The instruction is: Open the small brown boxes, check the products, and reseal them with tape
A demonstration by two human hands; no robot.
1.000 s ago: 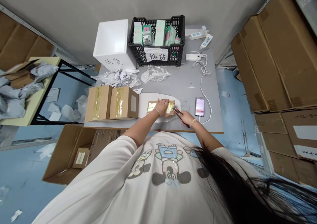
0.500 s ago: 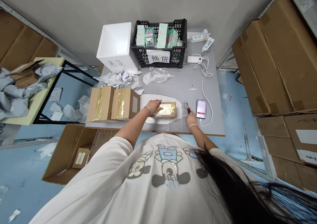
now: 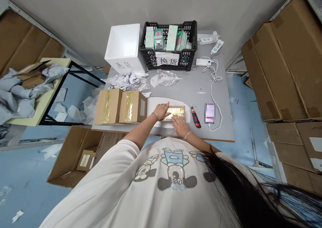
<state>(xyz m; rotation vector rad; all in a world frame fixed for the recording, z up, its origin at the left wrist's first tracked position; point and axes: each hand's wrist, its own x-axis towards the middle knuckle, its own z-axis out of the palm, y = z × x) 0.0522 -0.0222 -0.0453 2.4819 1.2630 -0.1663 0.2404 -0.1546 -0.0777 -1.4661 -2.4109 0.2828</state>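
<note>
A small cardboard box (image 3: 179, 109) with shiny yellowish tape along its top lies on a white sheet (image 3: 152, 102) near the table's front edge. Across the box's left end rests my left hand (image 3: 161, 110), fingers stretched out. My right hand (image 3: 179, 125) touches the front right of the box, its fingers extended and holding nothing. Just right of the sheet lies a red and black utility knife (image 3: 195, 117). Farther right is a phone (image 3: 209, 113) with its screen lit and a white cable plugged in.
Two taped cartons (image 3: 108, 106) stand left of the sheet. Behind are crumpled plastic wrap (image 3: 164, 78), a white foam box (image 3: 123, 48) and a black crate (image 3: 169, 60) of small boxes. Power strips (image 3: 209, 40) lie at the back right. An open carton (image 3: 62, 161) sits on the floor.
My right hand has let go of the utility knife, leaving it on the table, and has moved left onto the box. My left hand stays on the box. The view has shifted slightly.
</note>
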